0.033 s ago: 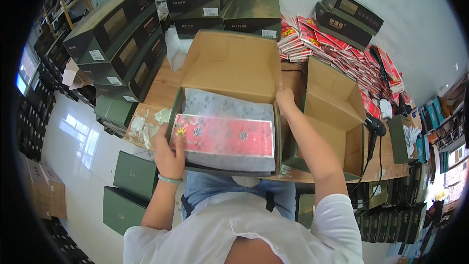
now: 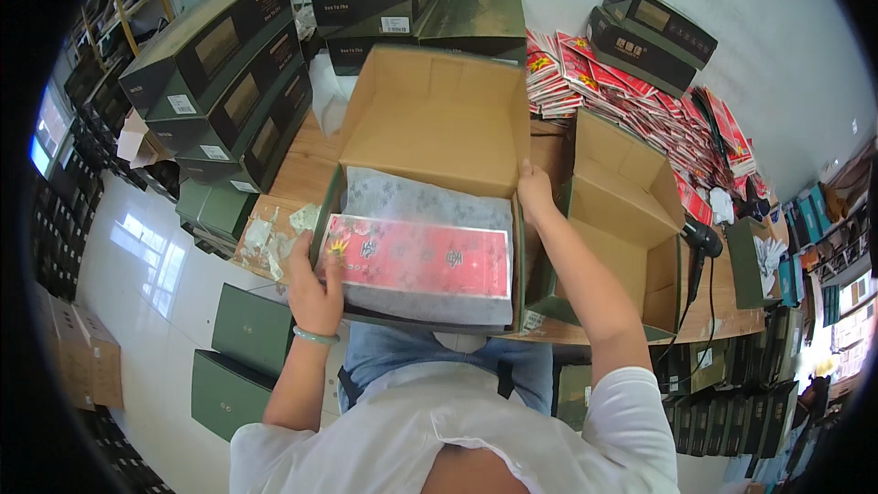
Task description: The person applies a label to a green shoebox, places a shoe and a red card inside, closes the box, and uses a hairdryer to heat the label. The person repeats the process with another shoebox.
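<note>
In front of me an open green cardboard box has its brown-lined lid standing up at the back. Grey patterned tissue paper covers whatever lies inside. Across the tissue rests a flat red printed packet with a pale border. My left hand, with a pale green bangle at its wrist, grips the box's left wall; the thumb reaches over the rim by the packet's left end. At the back right corner, my right hand is closed on the rim near the lid's fold.
A second open box stands close on the right, beside a black hair dryer with a cord. Many red packets lie heaped behind. Stacked dark green boxes stand at the left and back. Paper scraps lie at the table's left edge.
The box's raised lid now reaches slightly higher toward the back boxes. Both hands keep their holds, and the packet stays on the tissue.
</note>
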